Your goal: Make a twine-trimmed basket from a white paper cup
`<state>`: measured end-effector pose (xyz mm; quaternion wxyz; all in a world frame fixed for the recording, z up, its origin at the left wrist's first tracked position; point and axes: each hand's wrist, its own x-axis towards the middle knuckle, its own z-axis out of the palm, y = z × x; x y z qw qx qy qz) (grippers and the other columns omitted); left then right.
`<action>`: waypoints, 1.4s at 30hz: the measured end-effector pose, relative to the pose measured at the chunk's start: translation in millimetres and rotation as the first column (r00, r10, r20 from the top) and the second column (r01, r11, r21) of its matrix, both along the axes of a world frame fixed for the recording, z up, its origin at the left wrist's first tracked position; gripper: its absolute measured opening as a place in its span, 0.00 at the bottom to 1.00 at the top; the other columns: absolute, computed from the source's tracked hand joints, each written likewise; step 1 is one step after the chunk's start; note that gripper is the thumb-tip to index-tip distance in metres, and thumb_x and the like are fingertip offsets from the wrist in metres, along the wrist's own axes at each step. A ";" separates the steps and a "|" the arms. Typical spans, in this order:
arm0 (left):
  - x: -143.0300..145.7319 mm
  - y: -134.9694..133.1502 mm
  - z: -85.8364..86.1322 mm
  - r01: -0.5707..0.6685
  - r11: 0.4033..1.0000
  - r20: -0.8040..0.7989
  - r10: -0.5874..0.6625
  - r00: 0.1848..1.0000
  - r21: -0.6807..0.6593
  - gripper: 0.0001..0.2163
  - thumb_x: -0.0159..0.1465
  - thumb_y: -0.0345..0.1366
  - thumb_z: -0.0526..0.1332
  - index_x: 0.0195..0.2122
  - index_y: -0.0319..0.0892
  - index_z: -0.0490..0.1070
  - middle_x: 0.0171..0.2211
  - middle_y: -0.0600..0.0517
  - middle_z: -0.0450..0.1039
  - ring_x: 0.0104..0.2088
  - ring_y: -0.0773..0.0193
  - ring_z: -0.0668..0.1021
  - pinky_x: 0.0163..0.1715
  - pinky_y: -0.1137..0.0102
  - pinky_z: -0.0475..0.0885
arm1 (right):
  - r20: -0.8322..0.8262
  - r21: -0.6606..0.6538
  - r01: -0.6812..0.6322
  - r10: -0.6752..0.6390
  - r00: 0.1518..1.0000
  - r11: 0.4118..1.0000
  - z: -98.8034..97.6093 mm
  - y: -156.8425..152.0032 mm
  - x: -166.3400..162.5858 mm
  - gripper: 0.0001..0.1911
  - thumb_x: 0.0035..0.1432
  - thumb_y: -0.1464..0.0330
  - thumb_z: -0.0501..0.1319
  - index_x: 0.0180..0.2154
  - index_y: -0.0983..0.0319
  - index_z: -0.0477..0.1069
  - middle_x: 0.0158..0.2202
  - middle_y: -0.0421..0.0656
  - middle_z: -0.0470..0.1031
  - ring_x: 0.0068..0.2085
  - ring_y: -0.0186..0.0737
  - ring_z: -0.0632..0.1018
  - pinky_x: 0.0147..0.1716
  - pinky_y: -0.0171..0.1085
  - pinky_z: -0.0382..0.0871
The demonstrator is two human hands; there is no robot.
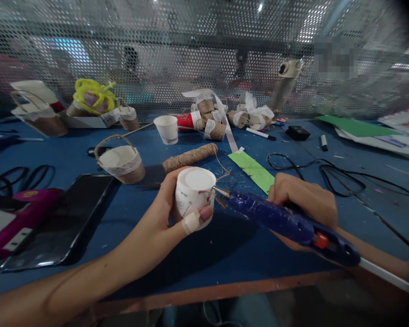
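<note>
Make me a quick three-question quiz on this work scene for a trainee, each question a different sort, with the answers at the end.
1. Which hand holds the dark blue plastic glue gun: A) the left hand, B) the right hand?
2. True or false: the white paper cup in the left hand is held with its open end facing up.
3. Fill in the colour: the long roll of brown twine lies on the ____ tabletop.

Key: 1. B, the right hand. 2. False; its flat base faces up. 3. Blue.
</note>
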<state>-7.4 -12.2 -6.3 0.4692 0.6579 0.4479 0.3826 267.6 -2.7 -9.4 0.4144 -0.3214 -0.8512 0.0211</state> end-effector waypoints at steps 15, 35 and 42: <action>-1.1 2.5 -2.3 0.028 1.000 -0.014 -0.028 1.000 0.011 0.24 0.66 0.47 0.66 0.60 0.56 0.59 0.50 0.54 0.72 0.49 0.57 0.76 0.50 0.68 0.76 | -0.030 0.001 0.010 -0.010 1.000 1.000 0.8 -1.1 -2.3 0.14 0.57 0.77 0.61 0.28 0.58 0.58 0.25 0.35 0.63 0.24 0.31 0.69 0.25 0.34 0.58; -0.2 -2.4 -1.6 -0.008 0.999 0.093 0.011 0.996 -0.038 0.22 0.64 0.42 0.69 0.56 0.59 0.63 0.46 0.57 0.73 0.45 0.61 0.78 0.46 0.71 0.78 | -0.052 0.007 -0.020 0.021 0.998 1.000 2.9 -3.0 -4.9 0.15 0.60 0.79 0.60 0.28 0.58 0.57 0.24 0.35 0.60 0.23 0.30 0.68 0.23 0.34 0.57; -0.2 -1.6 -0.2 -0.019 0.999 0.108 0.023 0.994 -0.036 0.21 0.63 0.43 0.70 0.55 0.58 0.66 0.47 0.55 0.74 0.45 0.58 0.79 0.46 0.68 0.79 | -0.063 0.007 0.002 -0.002 0.998 1.000 1.8 -3.7 -4.6 0.16 0.60 0.80 0.59 0.27 0.59 0.57 0.23 0.35 0.61 0.23 0.31 0.67 0.23 0.35 0.55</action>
